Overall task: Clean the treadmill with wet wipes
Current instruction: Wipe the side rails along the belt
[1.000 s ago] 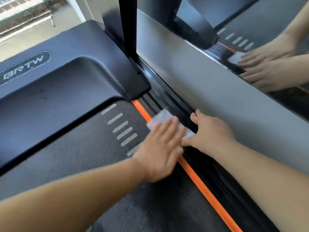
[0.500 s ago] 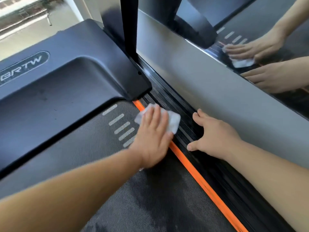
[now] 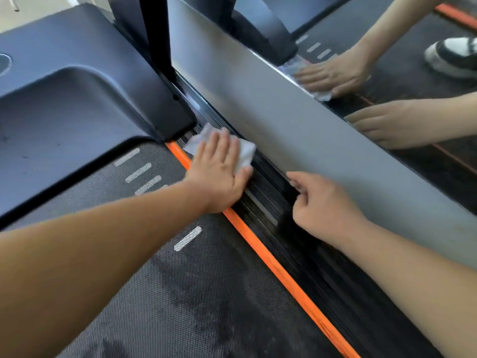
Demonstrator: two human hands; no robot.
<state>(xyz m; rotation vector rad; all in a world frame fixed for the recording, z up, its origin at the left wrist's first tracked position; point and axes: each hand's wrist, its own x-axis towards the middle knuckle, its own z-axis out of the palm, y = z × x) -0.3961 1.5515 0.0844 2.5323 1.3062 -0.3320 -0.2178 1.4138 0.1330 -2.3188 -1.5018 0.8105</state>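
Looks like a workout room, gym or home setup, hard to say which. A treadmill (image 3: 64, 112) fills most of the frame: mesh running belt (image 3: 180, 293), orange stripe (image 3: 271, 267), ribbed side rail (image 3: 309, 262). Along the upper right runs a wall mirror (image 3: 426, 177) above a grey panel (image 3: 284, 112), with a sneaker (image 3: 451, 56) reflected in it. Pale floor (image 3: 38, 9) shows upper left.
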